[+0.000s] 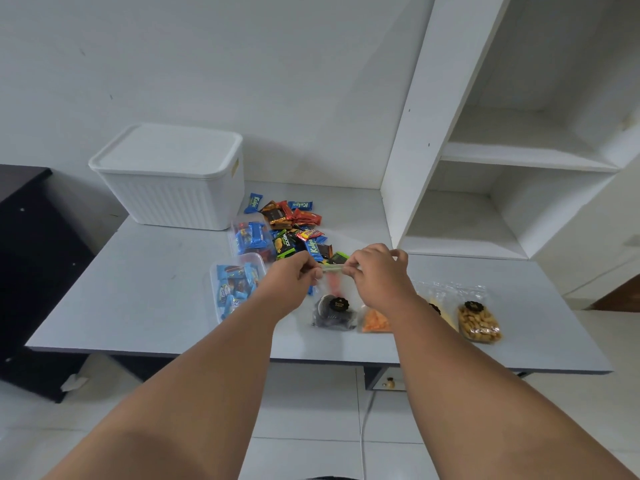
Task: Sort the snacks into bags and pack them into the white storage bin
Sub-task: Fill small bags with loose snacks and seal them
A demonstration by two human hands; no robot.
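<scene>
My left hand (pixel 294 271) and my right hand (pixel 375 271) pinch the two ends of the zip strip of a clear zip bag (pixel 334 284), held up just above the table. Something red shows faintly through the bag. Behind my hands lies a loose pile of wrapped snacks (pixel 294 226) in blue, red, brown and green. Two clear bags filled with blue snacks (pixel 233 287) (pixel 251 237) lie to the left. The white storage bin (pixel 169 178) stands at the back left with its lid on.
Pouches of dark cookies (pixel 332 313), orange chips (pixel 375 320) and cashews (pixel 479 322) lie along the table's (pixel 145 296) front right. A white shelf unit (pixel 485 150) rises on the right. A dark cabinet (pixel 31 258) stands left of the table.
</scene>
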